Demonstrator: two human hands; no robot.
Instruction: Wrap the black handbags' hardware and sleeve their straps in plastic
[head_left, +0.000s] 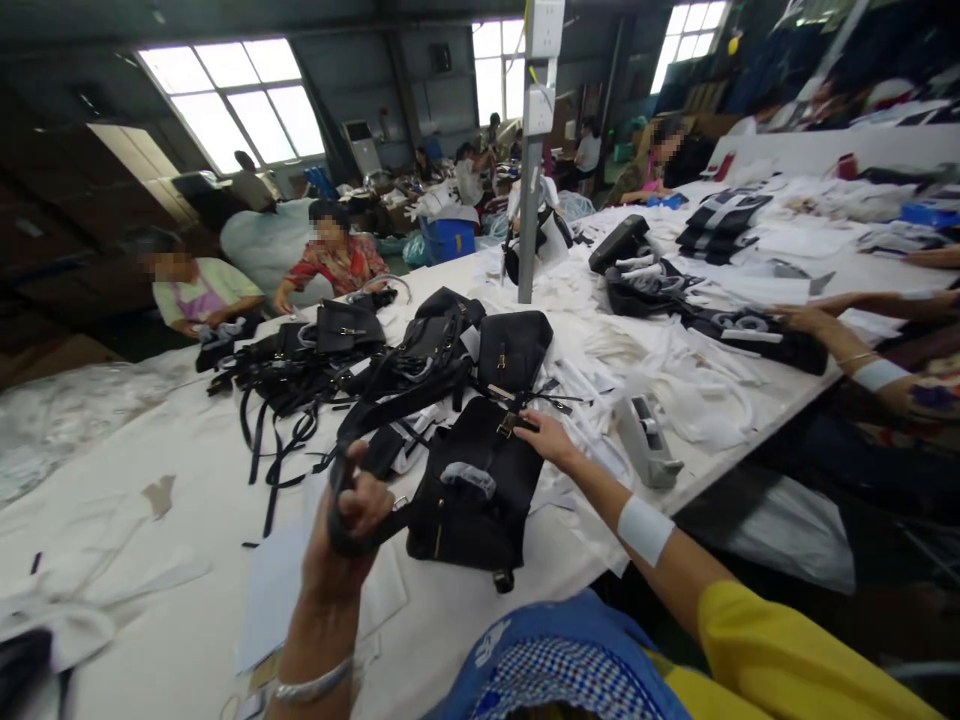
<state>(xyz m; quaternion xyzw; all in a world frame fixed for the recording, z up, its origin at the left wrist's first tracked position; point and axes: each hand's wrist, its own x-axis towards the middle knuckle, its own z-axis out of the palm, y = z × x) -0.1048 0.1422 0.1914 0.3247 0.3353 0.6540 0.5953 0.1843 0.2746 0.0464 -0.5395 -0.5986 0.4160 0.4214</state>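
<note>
A black backpack lies on the white table in front of me, its top handle wrapped in pale material. My left hand is raised to the left of it, fingers closed around a black strap that runs to the backpack. At the bag's far right edge, my right hand has its fingers on the part with a metal buckle; the fingertips are partly hidden there. Just beyond lies another black backpack, close to a heap of black bags with loose straps.
A grey tape dispenser stands right of my right forearm. White wrapping scraps cover much of the right side. A grey post rises from the table. Co-workers sit across the table, and another person's hands work on a black bag at right.
</note>
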